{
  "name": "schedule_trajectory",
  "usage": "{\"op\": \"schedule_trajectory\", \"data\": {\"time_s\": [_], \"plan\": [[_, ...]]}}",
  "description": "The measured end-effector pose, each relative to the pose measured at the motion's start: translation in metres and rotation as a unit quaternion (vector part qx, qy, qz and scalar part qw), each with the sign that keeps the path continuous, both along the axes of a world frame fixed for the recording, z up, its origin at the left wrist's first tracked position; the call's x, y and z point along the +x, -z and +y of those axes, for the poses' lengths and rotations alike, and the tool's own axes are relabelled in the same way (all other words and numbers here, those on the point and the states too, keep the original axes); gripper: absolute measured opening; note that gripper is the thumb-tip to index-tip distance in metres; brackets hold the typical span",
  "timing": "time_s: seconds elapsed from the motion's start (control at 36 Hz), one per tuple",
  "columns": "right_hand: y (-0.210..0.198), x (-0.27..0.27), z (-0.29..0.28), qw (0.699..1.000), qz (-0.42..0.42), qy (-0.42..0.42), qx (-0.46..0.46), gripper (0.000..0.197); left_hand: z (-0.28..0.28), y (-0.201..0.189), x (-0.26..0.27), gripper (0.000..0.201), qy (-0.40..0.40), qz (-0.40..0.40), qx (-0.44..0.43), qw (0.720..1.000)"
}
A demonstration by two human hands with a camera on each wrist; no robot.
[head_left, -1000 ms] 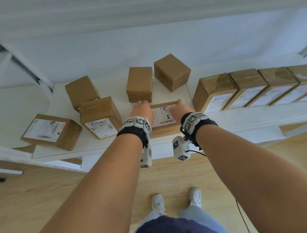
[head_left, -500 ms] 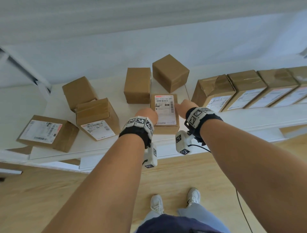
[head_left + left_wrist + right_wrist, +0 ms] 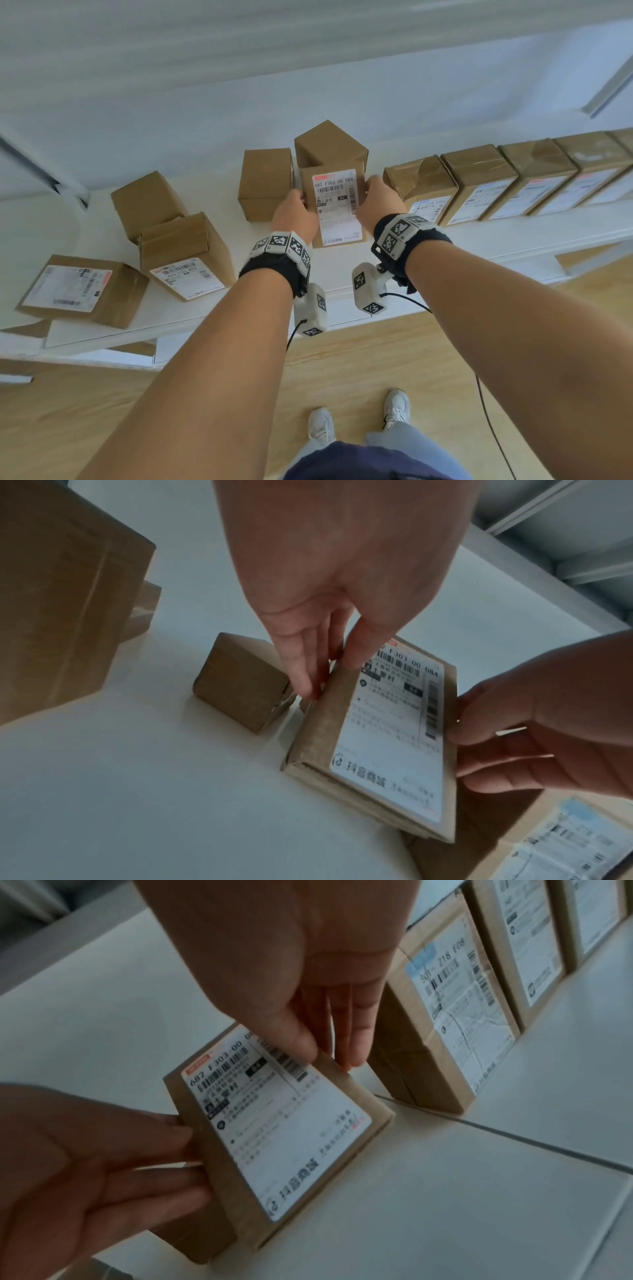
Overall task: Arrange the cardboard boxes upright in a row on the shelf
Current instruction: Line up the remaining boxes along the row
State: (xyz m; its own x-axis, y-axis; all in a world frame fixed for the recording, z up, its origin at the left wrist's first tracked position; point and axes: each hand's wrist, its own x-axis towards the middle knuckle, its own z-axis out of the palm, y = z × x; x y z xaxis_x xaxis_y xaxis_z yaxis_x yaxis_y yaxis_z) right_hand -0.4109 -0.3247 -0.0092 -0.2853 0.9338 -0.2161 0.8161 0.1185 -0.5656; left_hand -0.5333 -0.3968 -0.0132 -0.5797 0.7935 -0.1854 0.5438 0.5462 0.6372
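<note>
- The labelled cardboard box stands on the white shelf near its front edge, at about 12 o'clock from the person, its white shipping label facing them; both wrist views show it tipped, resting on its lower edge.
- The left hand holds the box's left side, fingers laid nearly straight along the cardboard and thumb on the front edge beside the label.
- The right hand holds the right side in the same way, fingers straight behind the box and thumb at the front corner, so the grip is a two-handed clamp on the box.
- At 9 to 10 o'clock, near the front of the shelf, a flat box lies label up, and just beside it a taller box stands with its label forward.
- At 2 to 3 o'clock a row of upright boxes stands side by side, labels forward, the nearest one just right of the right hand.
- Farther back, a plain box sits at 10 o'clock behind the taller one.
- Just behind the held box are a plain box at 11 o'clock and an angled box at 12 o'clock.
</note>
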Motion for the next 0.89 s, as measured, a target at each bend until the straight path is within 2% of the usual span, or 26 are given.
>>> {"op": "schedule_trajectory", "data": {"time_s": [0.19, 0.31, 0.42, 0.47, 0.56, 0.69, 0.81, 0.89], "plan": [[0.009, 0.010, -0.009, 0.998, -0.042, -0.015, -0.040, 0.041, -0.005, 0.007, 0.009, 0.029, 0.029, -0.014, -0.057, 0.998], [0.014, 0.012, -0.014, 0.998, -0.048, -0.018, -0.034, 0.035, -0.008, 0.005, 0.013, 0.036, -0.008, -0.013, -0.034, 0.999], [0.009, 0.012, -0.012, 0.999, -0.037, -0.020, -0.005, 0.035, -0.006, -0.001, 0.012, 0.039, -0.029, -0.010, 0.021, 0.999], [0.002, 0.013, -0.011, 0.999, -0.028, -0.020, 0.015, 0.042, -0.004, -0.004, 0.011, 0.039, -0.035, -0.009, 0.035, 0.999], [-0.009, 0.016, -0.005, 0.999, -0.025, -0.016, 0.034, 0.048, 0.000, -0.005, 0.011, 0.039, -0.027, -0.008, 0.024, 0.999], [-0.019, 0.029, 0.007, 0.995, -0.023, -0.017, 0.096, 0.040, 0.005, -0.001, 0.019, 0.044, -0.002, -0.004, -0.014, 1.000], [-0.020, 0.044, 0.019, 0.987, -0.059, -0.013, 0.151, 0.036, 0.009, 0.002, 0.026, 0.044, -0.010, 0.007, -0.016, 1.000], [-0.016, 0.056, 0.025, 0.985, -0.117, -0.031, 0.123, 0.041, 0.013, 0.003, 0.030, 0.043, -0.010, 0.013, -0.018, 1.000]]}}
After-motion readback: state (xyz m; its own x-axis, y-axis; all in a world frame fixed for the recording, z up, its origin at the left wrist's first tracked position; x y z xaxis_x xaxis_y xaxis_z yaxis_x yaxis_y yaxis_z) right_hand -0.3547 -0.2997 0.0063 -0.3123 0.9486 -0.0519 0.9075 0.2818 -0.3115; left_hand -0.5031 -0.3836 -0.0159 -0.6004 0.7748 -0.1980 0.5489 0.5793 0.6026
